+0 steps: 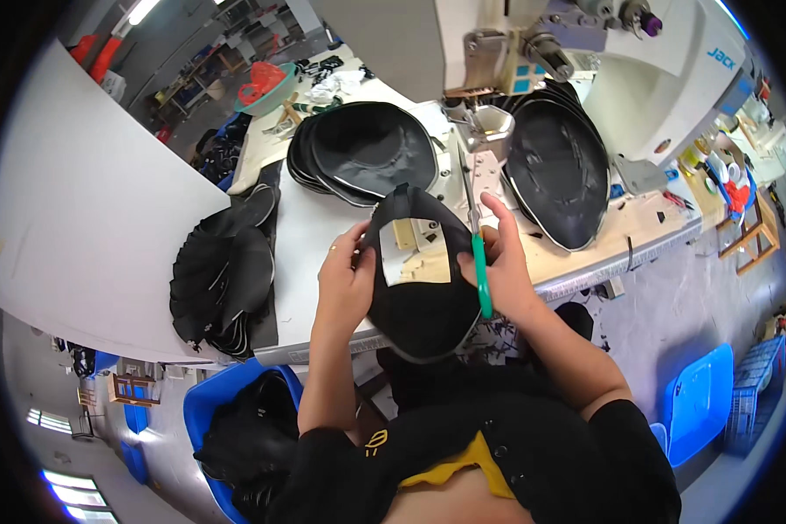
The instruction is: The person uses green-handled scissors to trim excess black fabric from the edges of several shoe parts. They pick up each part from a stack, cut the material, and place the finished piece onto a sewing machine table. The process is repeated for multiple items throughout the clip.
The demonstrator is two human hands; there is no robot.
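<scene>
Between my two hands is a black oval fabric piece (421, 319) with a four-sided opening cut through its upper part and a short tab at its top. The tabletop shows through that opening. My left hand (342, 284) is closed on the piece's left edge, thumb in front and fingers behind. Scissors with green handles (482, 279) sit in my right hand (509, 275), blades pointing away from me. The right thumb also presses on the piece's right edge, while the index finger sticks up beside the scissors.
A sewing machine (672, 61) stands over the white table. Stacked black oval pieces lie left (375, 144) and right (556, 175) of its needle area. More black pieces (223, 279) drape at the table's left. A blue tub (203, 419) of black material stands below; another blue tub (700, 402) is right.
</scene>
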